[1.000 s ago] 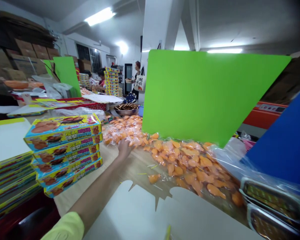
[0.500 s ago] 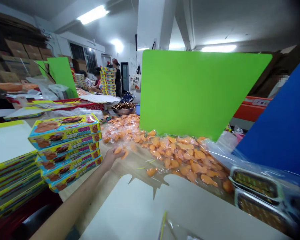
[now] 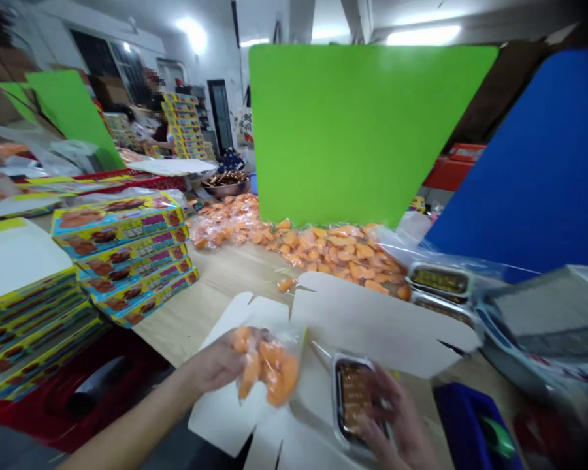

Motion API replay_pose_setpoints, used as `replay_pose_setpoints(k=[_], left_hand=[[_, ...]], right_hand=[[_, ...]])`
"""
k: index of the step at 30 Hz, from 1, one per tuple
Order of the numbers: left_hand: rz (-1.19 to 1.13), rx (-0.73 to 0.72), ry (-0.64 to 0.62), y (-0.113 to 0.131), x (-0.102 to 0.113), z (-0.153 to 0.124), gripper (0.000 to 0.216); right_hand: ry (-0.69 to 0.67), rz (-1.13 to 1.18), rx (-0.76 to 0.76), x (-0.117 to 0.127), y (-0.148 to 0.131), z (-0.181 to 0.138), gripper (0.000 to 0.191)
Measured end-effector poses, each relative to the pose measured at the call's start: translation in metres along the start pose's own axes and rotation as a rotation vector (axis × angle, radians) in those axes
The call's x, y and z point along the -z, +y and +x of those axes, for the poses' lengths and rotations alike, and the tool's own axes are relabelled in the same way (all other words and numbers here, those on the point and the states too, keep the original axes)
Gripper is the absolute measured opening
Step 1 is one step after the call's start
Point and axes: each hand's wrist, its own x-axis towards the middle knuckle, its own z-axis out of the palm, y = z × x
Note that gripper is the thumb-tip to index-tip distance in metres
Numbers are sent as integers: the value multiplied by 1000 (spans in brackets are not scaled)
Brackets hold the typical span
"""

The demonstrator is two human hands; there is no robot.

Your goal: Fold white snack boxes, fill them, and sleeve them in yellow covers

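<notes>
My left hand (image 3: 219,361) is closed on a handful of orange wrapped snacks (image 3: 266,367), held just above a flat unfolded white carton (image 3: 372,320) on the table. My right hand (image 3: 396,421) grips a small dark tray of brown snacks (image 3: 355,399) wrapped in clear film, resting on that carton to the right of the handful. Beyond the carton a large pile of the same orange snack packets (image 3: 318,245) spreads along the foot of a green board (image 3: 357,130).
A stack of colourful printed boxes (image 3: 127,251) stands at left, with more flat boxes (image 3: 19,307) beside it. More filled trays (image 3: 438,284) lie at right under plastic. A blue tape dispenser (image 3: 470,424) sits near the front right. A blue board (image 3: 539,176) rises at right. People work in the background.
My left hand scooped orange packets from the pile and drew them back over the white carton. My right hand has come into view holding the tray. The view tilted downward.
</notes>
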Motion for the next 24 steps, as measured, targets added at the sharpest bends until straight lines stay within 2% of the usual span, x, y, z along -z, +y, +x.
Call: replay_pose_setpoints(k=[2,5,8,11,14,17,20,22,24], left_hand=[[-56,107,-106,-18,-30,6,32],[-123,212,-138,-33,-62,13,33],[-89,236,-34,-34,-78,15,33],[148,104,169,-29,-79,18,31],[358,49,310,-31,-74,25,36],[390,110,307,-41,-73,30,41],[398,107,279,-46,-77,29,42],[434,59,284,-42,-75,29,40],[507,-22,359,-31,-65,33,40]], right_hand=[[-101,224,53,-23,-19,-2,78],[-215,431,-78,-43,-39,-3,74],[-94,500,-171,-41,-42,-1,57],[124,500,-187,-26,-36,4,56],[279,421,-175,-6,-28,13,63],[224,280,-189,4,-17,24,66],[124,74,-163,3,0,32,64],[120,-121,-76,0,11,34,57],[157,-313,58,-1,18,34,50]])
